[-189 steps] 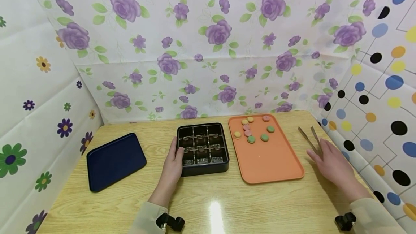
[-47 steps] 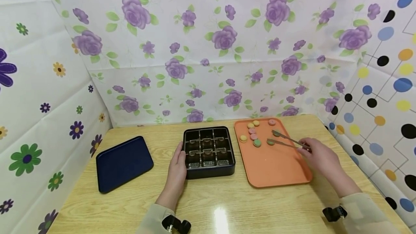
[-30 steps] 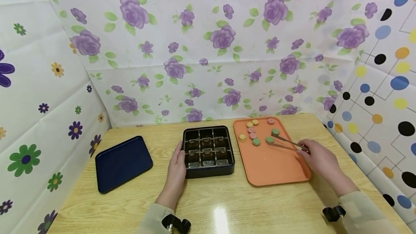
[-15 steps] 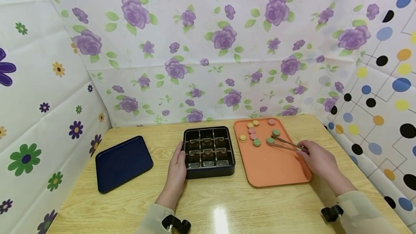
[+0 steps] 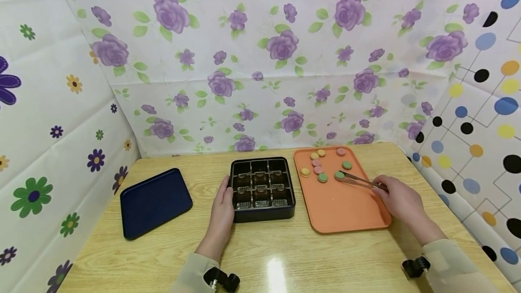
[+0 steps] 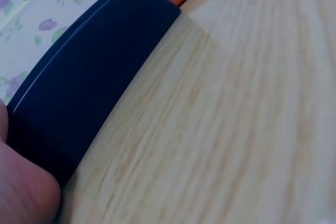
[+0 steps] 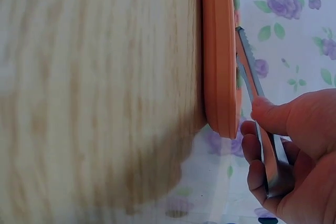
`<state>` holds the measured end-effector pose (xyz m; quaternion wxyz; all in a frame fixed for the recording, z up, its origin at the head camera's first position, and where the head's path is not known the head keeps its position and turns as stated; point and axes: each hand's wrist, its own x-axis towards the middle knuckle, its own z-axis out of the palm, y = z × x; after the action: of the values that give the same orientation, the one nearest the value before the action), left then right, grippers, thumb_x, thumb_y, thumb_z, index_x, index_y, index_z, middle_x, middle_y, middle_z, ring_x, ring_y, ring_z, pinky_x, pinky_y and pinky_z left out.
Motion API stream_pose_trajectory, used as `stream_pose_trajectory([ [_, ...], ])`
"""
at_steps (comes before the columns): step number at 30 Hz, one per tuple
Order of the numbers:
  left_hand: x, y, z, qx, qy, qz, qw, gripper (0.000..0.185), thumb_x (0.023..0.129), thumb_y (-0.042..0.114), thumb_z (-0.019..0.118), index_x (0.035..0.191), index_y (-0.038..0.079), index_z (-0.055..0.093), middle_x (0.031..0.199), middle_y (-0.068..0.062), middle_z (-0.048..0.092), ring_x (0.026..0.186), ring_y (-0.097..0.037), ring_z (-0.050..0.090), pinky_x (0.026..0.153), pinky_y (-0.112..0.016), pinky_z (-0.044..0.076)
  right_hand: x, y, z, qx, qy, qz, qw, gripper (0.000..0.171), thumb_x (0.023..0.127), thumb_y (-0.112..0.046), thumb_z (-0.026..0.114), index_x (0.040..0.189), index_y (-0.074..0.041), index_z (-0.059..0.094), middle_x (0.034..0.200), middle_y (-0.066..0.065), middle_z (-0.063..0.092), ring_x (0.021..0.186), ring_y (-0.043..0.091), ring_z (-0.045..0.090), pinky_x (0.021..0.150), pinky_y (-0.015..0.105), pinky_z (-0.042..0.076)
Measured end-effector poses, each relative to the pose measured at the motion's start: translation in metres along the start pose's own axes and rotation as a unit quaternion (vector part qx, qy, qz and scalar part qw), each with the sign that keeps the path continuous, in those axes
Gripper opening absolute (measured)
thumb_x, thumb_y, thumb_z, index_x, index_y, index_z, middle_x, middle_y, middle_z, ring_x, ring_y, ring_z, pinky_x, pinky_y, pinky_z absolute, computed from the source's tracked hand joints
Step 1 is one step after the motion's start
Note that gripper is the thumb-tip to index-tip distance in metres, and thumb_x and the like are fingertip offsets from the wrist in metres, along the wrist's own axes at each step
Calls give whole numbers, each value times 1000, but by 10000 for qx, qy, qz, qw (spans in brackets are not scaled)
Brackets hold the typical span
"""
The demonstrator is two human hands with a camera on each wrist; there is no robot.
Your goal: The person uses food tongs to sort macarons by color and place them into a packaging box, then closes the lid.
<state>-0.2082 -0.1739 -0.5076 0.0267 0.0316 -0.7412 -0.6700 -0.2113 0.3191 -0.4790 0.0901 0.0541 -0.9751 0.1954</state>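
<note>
My left hand (image 5: 221, 207) rests along the left side of a black box (image 5: 263, 214) with a clear insert divided into several compartments. Its fingers look fairly straight, and part of the hand is hidden by the box. In the left wrist view the box's dark wall (image 6: 94, 72) rises beside my hand. My right hand (image 5: 400, 198) grips metal tongs (image 5: 364, 181) over an orange tray (image 5: 346, 211). The tongs' tips lie at a green macaron (image 5: 339, 175), one on either side of it. Another green macaron (image 5: 347, 165) sits just behind.
On the tray's far half are yellow macarons (image 5: 305, 172), pink macarons (image 5: 318, 170), a further green macaron (image 5: 322, 177) and a lone pink one (image 5: 341, 152). A dark blue tray (image 5: 156, 202) lies at the left of the wooden table (image 5: 228, 261). Patterned cloth (image 5: 260, 103) hangs behind.
My right hand has brought the tongs from the right of the orange tray over it. The tips have drawn closer together around the nearer green macaron. My left hand stays at the box.
</note>
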Motion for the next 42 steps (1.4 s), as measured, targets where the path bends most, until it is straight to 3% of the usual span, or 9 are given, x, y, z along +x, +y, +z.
stream_pose_trajectory([
  [5,0,1,0,6,17,-27,10000,57,123,32,33,179,21,23,184,-10,15,168,-38,11,134,-63,14,0,0,0,-43,42,-24,10000,17,108,-16,74,119,-3,75,102,15,77,84,34,72,65,53,56],
  [13,-1,1,1,-52,7,-23,10000,58,123,33,33,179,21,22,184,-9,15,169,-38,11,134,-63,14,-2,-7,-1,-72,164,28,9998,21,109,-20,73,122,-3,76,101,15,74,79,31,69,60,48,53],
  [27,-2,2,0,8,-4,1,10000,58,123,36,33,179,23,22,184,-8,15,169,-36,12,134,-63,15,1,-25,-5,-81,519,-170,9985,23,107,-17,76,124,-1,77,112,23,77,92,43,74,71,61,58],
  [42,0,1,0,-4,-17,43,10000,58,123,33,32,179,20,23,184,-7,15,169,-35,11,134,-61,14,4,-57,-13,112,399,-309,9987,24,109,-22,74,125,-4,77,109,15,76,80,25,69,62,45,53],
])
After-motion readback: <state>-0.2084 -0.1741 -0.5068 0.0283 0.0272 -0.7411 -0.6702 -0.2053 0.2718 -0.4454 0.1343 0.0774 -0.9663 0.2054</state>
